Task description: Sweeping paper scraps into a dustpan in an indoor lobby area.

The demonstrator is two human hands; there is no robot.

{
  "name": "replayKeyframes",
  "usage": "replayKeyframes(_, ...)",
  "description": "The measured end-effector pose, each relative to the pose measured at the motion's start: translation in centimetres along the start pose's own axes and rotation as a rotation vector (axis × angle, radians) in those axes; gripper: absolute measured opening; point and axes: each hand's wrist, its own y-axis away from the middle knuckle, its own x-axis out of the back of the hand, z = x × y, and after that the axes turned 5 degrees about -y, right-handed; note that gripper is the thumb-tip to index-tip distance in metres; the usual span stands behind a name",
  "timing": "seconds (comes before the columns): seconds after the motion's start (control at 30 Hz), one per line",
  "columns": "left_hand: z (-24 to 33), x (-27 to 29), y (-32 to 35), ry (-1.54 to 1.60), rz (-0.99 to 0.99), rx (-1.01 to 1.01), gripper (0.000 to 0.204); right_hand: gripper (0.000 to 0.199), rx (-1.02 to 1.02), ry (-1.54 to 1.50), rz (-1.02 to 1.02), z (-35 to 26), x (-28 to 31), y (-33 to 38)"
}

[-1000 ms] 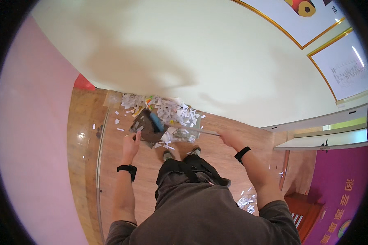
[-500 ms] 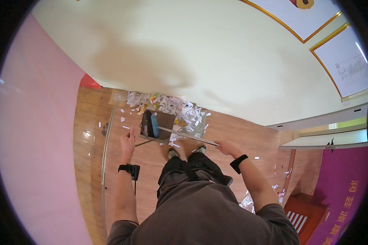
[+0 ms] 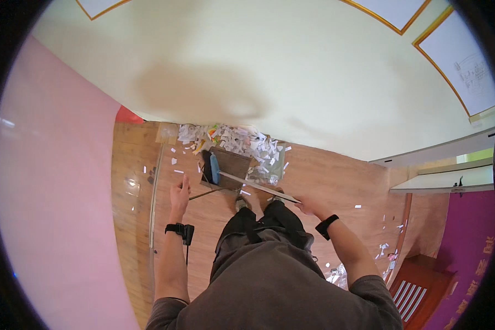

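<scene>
My left hand (image 3: 180,193) is closed around the thin dark handle (image 3: 206,193) of a long-handled dustpan. The brown dustpan (image 3: 235,164) lies on the floor in front of my feet, against the near side of a heap of paper scraps (image 3: 234,139). My right hand (image 3: 309,206) grips the pale handle (image 3: 258,187) of a broom. The broom's blue head (image 3: 215,168) with its dark bristles is over the dustpan's left part, the bristles pointing left. White scraps and a few coloured bits make up the heap.
A pale wall (image 3: 313,93) rises behind the heap. To the left stands a pink panel (image 3: 55,181), with a floor strip (image 3: 153,203) beside it. Loose scraps (image 3: 383,250) and a reddish-brown wooden piece with slats (image 3: 418,289) are at right.
The view has shifted a little, so most things sit further right. The dustpan has turned slightly and lies closer over the scraps at its right edge. Both hands keep their grip.
</scene>
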Motion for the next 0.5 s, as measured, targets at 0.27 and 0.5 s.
replayKeyframes(0.27,1.6,-1.2,1.2,-0.142,0.052,-0.106,0.046,0.031,0.010,0.164,0.200,2.5,-0.2,-0.5)
replayKeyframes(0.5,3.7,-1.5,1.4,-0.010,0.134,-0.047,0.045,0.034,-0.168,-0.134,0.397,5.8,-0.4,2.0)
